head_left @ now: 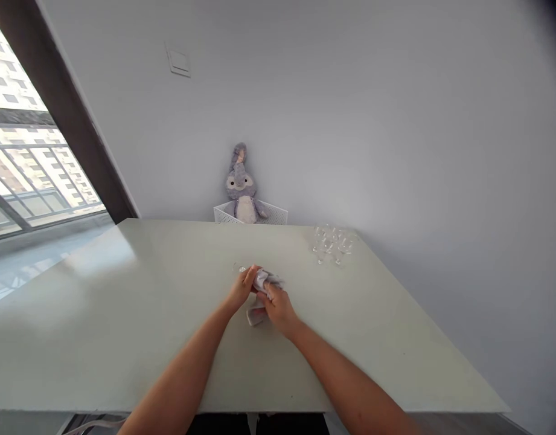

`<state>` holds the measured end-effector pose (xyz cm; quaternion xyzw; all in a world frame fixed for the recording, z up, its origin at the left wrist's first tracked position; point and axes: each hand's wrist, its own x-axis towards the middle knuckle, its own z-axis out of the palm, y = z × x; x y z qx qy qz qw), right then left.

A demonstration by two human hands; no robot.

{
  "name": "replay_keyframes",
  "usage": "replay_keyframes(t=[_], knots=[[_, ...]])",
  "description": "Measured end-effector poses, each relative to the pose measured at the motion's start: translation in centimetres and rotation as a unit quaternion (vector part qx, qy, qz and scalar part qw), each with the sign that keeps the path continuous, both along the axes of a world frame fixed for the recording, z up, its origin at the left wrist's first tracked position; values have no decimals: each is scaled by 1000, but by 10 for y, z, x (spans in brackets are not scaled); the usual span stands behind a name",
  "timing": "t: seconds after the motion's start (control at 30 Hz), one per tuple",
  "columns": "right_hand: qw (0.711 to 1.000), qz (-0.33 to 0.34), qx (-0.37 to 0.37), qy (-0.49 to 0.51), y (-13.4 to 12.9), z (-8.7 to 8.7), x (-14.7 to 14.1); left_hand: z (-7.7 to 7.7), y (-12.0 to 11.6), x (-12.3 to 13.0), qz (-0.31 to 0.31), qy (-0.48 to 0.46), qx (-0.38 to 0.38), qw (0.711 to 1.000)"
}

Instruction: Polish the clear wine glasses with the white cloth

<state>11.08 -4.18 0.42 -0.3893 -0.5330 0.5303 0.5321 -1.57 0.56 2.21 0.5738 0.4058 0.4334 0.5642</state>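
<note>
Over the middle of the table, my left hand [242, 290] is closed around a small clear glass [242, 269]. Its round foot seems to stick out on the left past my fingers, while most of the rest is hidden by hand and cloth. My right hand [280, 307] grips a light grey-white cloth [269, 278] that is bunched against the glass. One end of the cloth, with a pinkish patch, hangs below my hands. To the right, apart from both hands, several clear stemmed glasses [328, 243] stand grouped near the table's far right corner.
The pale table [146, 314] reaches to a plain wall at the back and right. Behind its far edge, a grey plush toy [246, 208] sits in a white perforated basket [278, 215]. A window [33, 145] with a railing is on the left.
</note>
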Motion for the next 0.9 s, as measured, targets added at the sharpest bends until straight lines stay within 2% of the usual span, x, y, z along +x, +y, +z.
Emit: replay_keyframes(t=[0.1,0.17,0.2,0.23,0.3,0.37,0.43,0.5,0.53,0.6,0.67,0.7,0.73,0.8,0.9], knots=[[985,19,-94,145,7,11,9,6,-5,0,-80,-63,29,994],[972,34,-116,200,9,16,11,10,-7,0,-97,-75,46,991],[975,44,-109,190,8,17,11,10,-7,0,-89,-73,47,992],[983,47,-89,153,6,17,9,10,-7,0,-69,-67,43,994],[999,29,-15,17,-1,13,3,9,-5,1,-24,-36,26,999],[988,-18,74,-137,-6,9,-1,6,-5,1,8,18,19,1000],[966,-61,113,-226,-7,7,-2,5,-6,1,41,97,58,993],[967,-94,74,-226,-2,8,4,6,-8,-1,99,207,152,961],[973,-107,36,-201,2,10,8,8,-9,-3,131,265,216,930],[984,-120,-35,-124,10,15,18,11,-9,-7,165,359,353,848],[992,-92,-72,-47,16,21,27,13,-7,-11,154,407,460,774],[994,-67,-78,-18,17,23,31,14,-5,-13,141,422,493,747],[996,-42,-78,-1,17,26,34,14,-3,-15,131,435,513,728],[998,6,-64,-16,15,30,39,14,0,-18,119,455,526,709],[987,36,9,-158,14,32,46,11,1,-20,101,476,508,710]])
